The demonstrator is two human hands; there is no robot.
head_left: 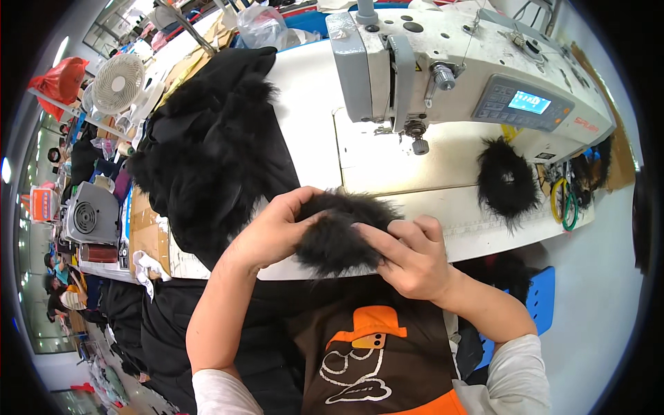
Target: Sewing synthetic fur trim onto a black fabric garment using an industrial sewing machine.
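Between my hands, just in front of the white sewing machine [429, 62], is a bunch of fluffy black fur [332, 249] at the table's front edge. My left hand [277, 225] grips it from the left, thumb and fingers sunk partly out of sight in the pile. My right hand [411, 256] grips its right side with bent fingers, one fingertip pressed into the fur. A large heap of black fabric with fur pieces [194, 138] lies to the left. A black fur ring [506, 183] lies to the right, beside scissors with yellow and green handles [564, 200].
The white tabletop [304, 83] surrounds the machine. At the left stand a white fan [117, 83], a red bag [62, 79] and a grey appliance [93, 211]. A blue stool [539, 297] is below right; dark fabric hangs below left. Other people [66, 290] are at the far left.
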